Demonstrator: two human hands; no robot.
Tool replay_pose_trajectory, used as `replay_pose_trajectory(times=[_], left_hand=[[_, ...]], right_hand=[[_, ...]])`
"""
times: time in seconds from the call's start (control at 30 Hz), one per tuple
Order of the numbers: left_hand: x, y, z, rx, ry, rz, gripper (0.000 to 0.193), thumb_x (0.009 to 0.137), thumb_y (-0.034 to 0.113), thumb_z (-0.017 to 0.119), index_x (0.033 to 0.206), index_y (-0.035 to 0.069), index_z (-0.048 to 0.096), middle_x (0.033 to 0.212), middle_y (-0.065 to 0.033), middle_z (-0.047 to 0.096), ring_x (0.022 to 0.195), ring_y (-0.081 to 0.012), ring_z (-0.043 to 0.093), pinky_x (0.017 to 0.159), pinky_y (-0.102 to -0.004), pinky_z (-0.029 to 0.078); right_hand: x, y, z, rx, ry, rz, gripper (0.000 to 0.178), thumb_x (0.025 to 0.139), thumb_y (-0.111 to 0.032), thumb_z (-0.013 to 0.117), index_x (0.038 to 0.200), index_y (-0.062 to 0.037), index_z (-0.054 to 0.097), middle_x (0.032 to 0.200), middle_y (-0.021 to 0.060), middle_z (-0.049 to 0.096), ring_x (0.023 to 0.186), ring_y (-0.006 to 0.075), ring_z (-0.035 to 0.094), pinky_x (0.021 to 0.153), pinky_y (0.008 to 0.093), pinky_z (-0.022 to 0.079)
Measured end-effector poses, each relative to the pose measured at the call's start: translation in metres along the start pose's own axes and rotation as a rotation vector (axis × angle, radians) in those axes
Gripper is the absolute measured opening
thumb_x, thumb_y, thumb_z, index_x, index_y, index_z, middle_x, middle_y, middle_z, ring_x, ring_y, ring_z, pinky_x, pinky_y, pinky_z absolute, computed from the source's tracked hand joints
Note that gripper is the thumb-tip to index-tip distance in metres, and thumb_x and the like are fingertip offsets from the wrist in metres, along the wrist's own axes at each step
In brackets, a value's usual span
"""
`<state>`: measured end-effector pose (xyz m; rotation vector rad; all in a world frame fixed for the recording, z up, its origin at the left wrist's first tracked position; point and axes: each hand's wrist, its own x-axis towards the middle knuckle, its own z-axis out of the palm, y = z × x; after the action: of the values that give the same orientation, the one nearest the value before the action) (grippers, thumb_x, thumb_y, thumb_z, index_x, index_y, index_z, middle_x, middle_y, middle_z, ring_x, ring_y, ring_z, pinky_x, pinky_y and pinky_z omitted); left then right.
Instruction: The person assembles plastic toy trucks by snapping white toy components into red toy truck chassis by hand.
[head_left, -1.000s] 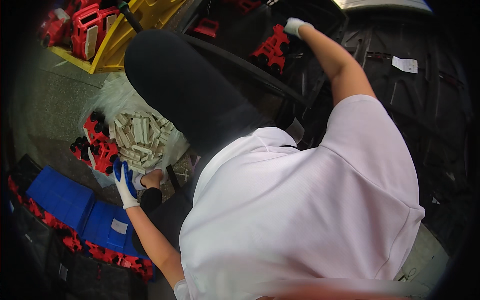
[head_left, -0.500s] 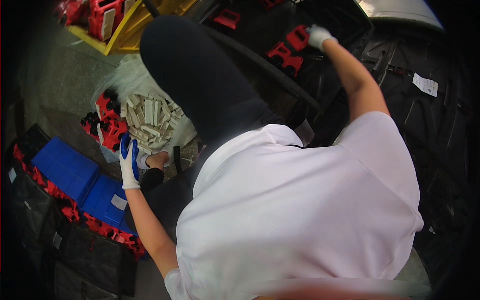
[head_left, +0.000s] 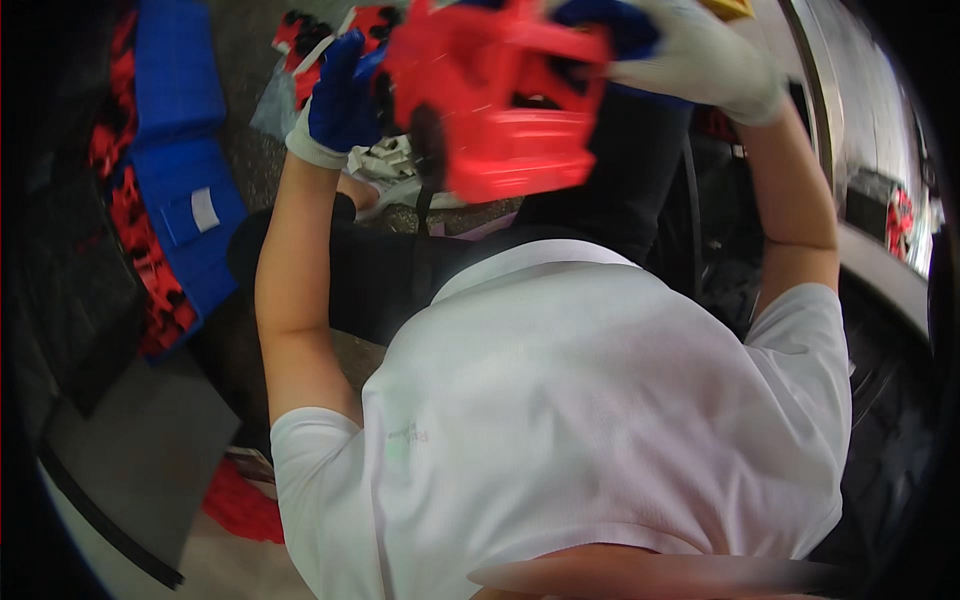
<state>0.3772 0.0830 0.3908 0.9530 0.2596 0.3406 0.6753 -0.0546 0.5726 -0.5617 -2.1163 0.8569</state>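
A red plastic toy truck (head_left: 520, 155) with black wheels is raised up close and slightly blurred. My right hand (head_left: 700, 60), in a white glove with blue coating, grips its upper right part. Against the wheel side at the left is my left hand (head_left: 342, 105), gloved alike, its fingers bent around that edge; the truck hides some of the fingertips. Below the truck, partly covered by it, a heap of off-white strip-like pieces (head_left: 385, 157) lies on plastic sheeting by my foot. More red toy trucks (head_left: 300, 35) with black wheels rest beyond my left hand.
Blue bins or lids (head_left: 178, 80) stand along the left, with red toy parts (head_left: 145, 265) packed beside them. Dark crates (head_left: 75, 240) sit at the far left. A grey panel (head_left: 160, 450) leans at the lower left, near a red bundle (head_left: 245, 505).
My right hand has come back from the black crate with the red toy truck, now lifted before me. My left hand has risen from the heap to the truck's side. The view has turned.
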Motion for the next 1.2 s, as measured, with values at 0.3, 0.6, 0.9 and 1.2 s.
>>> replay_pose_trajectory(times=[0.3, 0.6, 0.9, 1.2], left_hand=[[-0.098, 0.007, -0.073, -0.590, 0.168, 0.077, 0.042, 0.097, 0.024, 0.049, 0.135, 0.007, 0.045, 0.131, -0.0093, 0.055, 0.121, -0.0216, 0.053, 0.100, -0.0372, 0.045], [-0.098, 0.076, -0.064, 0.475, 0.911, 0.685, 0.036, 0.100, 0.014, 0.041, 0.130, -0.005, 0.048, 0.131, -0.0124, 0.053, 0.119, -0.0176, 0.051, 0.099, -0.0293, 0.042], [-0.101, 0.075, -0.068, 1.532, 0.828, 0.590, 0.045, 0.083, -0.010, 0.049, 0.127, 0.000, 0.053, 0.129, -0.0194, 0.055, 0.119, -0.0311, 0.054, 0.100, -0.0352, 0.042], [-0.078, 0.087, -0.015, 0.246, 0.200, -0.152, 0.065, 0.087, 0.008, 0.063, 0.142, -0.001, 0.030, 0.117, -0.0158, 0.061, 0.106, -0.0191, 0.062, 0.094, -0.0287, 0.048]], right_hand=[[0.139, 0.111, 0.042, 0.203, -0.253, 0.239, 0.047, 0.080, -0.006, 0.069, 0.124, -0.0024, 0.053, 0.137, 0.0131, 0.047, 0.122, 0.0220, 0.047, 0.102, 0.0334, 0.039], [0.046, 0.335, 0.225, -0.812, -0.972, 0.622, 0.044, 0.080, -0.021, 0.060, 0.123, -0.0177, 0.057, 0.129, 0.0140, 0.053, 0.108, 0.0289, 0.058, 0.082, 0.0450, 0.050], [0.027, 0.356, 0.300, -0.952, -1.036, 0.366, 0.034, 0.095, -0.023, 0.046, 0.127, -0.0252, 0.053, 0.142, 0.0112, 0.041, 0.132, 0.0311, 0.037, 0.104, 0.0445, 0.035], [0.123, 0.261, 0.077, 0.845, 0.053, 0.886, 0.034, 0.097, -0.027, 0.052, 0.120, -0.0028, 0.055, 0.107, 0.0055, 0.063, 0.094, 0.0138, 0.062, 0.085, 0.0288, 0.049]])
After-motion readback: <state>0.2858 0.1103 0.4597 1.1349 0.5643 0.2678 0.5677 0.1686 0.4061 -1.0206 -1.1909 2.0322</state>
